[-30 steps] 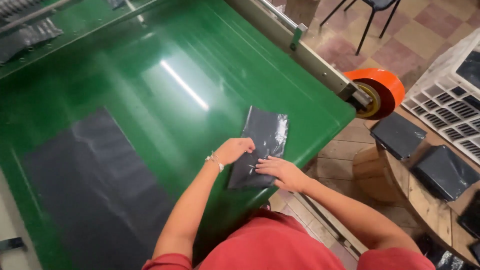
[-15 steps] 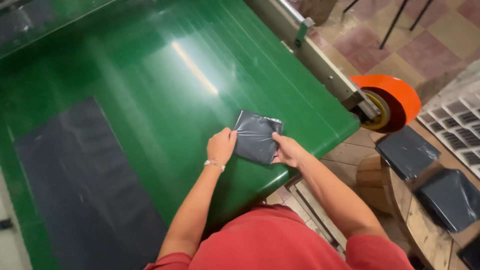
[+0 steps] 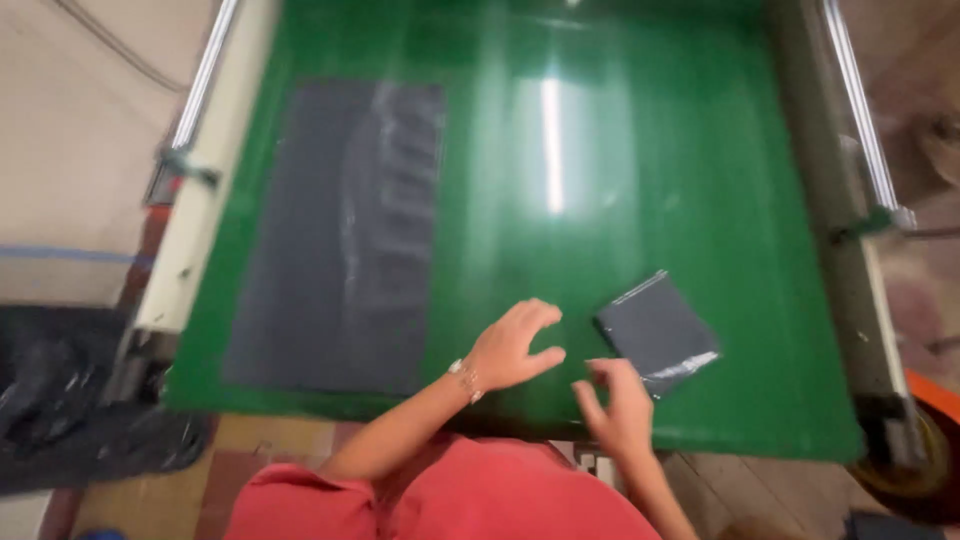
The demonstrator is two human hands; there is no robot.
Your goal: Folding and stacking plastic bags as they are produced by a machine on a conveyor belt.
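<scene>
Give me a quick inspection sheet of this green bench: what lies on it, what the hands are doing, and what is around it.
Surface: glossy green table, lamp glare down its middle, metal rails on both sides.
Job's things: small folded dark grey packet lying flat near the front right edge.
Clutter: long dark grey plastic sheet spread flat on the table's left part.
Hands: left hand open, fingers spread, apart from the packet; right hand open beside the packet's near corner, contact unclear from blur.
Cables: a thin cable on the floor at top left.
Surroundings: black plastic bag at lower left; orange wheel at lower right; the person wears a red shirt.
</scene>
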